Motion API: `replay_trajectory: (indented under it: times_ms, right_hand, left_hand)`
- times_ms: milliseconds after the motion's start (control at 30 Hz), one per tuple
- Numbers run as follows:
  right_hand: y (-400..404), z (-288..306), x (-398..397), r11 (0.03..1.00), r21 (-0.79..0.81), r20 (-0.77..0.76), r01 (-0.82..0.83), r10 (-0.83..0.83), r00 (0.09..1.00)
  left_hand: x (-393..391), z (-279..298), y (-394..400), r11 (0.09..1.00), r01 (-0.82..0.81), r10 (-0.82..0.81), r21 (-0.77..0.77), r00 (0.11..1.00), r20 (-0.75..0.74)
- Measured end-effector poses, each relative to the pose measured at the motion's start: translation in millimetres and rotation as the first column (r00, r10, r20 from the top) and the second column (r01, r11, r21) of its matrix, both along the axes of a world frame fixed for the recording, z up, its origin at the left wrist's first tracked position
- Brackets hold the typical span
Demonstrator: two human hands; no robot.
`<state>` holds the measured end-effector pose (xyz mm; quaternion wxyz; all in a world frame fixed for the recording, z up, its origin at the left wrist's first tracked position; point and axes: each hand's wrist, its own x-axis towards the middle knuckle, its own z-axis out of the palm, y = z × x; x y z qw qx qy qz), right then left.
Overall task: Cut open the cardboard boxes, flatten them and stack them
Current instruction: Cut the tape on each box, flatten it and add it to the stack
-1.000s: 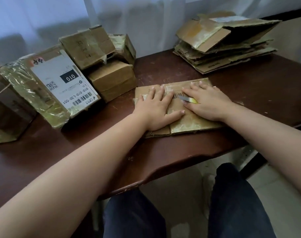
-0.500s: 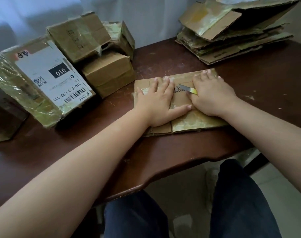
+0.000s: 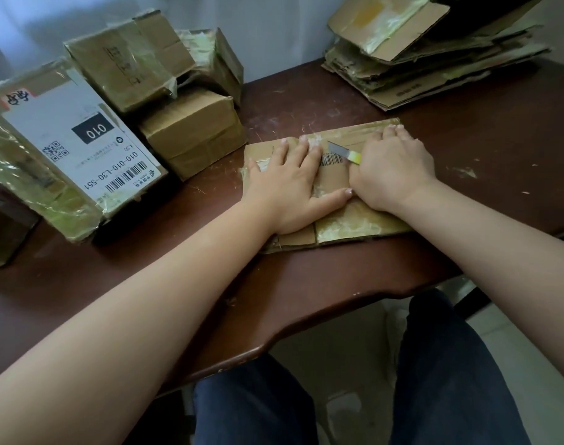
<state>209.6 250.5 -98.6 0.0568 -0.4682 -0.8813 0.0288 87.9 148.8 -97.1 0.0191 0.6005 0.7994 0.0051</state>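
Note:
A flattened cardboard box point(image 3: 364, 223) with glossy tape and a barcode lies on the dark wooden table point(image 3: 483, 149) near its front edge. My left hand point(image 3: 290, 187) presses flat on its left half, fingers spread and straight. My right hand point(image 3: 393, 168) presses on the right half, fingertips at the far edge, and holds a utility knife point(image 3: 341, 152) with a yellow handle. The blade sticks out to the left between the two hands. A stack of flattened boxes point(image 3: 435, 65) sits at the back right.
Several taped boxes stand at the back left: a large one with a white label point(image 3: 65, 149), a plain brown one point(image 3: 194, 133), one on top point(image 3: 126, 62) and another behind point(image 3: 219, 59). My legs in dark trousers point(image 3: 451, 380) are below the table edge.
Both hands stay pressed on the flattened box. My right hand has slid a little toward its far edge, and my left thumb now reaches my right hand. The view has tilted down.

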Motion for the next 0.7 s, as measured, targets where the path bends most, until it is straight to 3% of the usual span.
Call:
replay_trajectory:
  times_ms: [133,233,333,400,567,700]
  right_hand:
    - [-0.1,3.5,5.1,0.999,-0.031,-0.110,-0.030,0.026,0.994]
    - [-1.6,12.0,16.1,0.987,-0.145,-0.326,-0.063,0.013,0.945]
    - [2.9,28.3,31.9,0.932,-0.353,-0.591,-0.085,-0.152,0.792]
    - [4.3,42.3,41.4,0.942,-0.324,-0.677,-0.087,-0.166,0.717]
    - [7.4,66.9,56.4,0.990,-0.142,-0.770,-0.011,-0.103,0.629]
    - [13.3,71.6,63.8,0.987,-0.140,-0.674,0.074,-0.150,0.723]
  left_hand:
    - [-2.1,0.8,-0.2,1.000,-0.008,0.008,-0.002,0.999,0.036]
    - [-1.9,3.8,-6.5,0.997,-0.024,0.009,0.072,0.979,0.203]
    - [-1.4,12.3,-15.1,0.966,-0.080,-0.022,0.247,0.922,0.386]
    - [-0.4,21.3,-20.5,0.932,-0.102,-0.039,0.347,0.925,0.377]
    - [-2.0,44.5,-30.4,0.898,-0.145,0.011,0.416,0.951,0.308]
    - [-11.2,51.4,-44.1,0.853,-0.281,0.111,0.440,0.921,0.372]
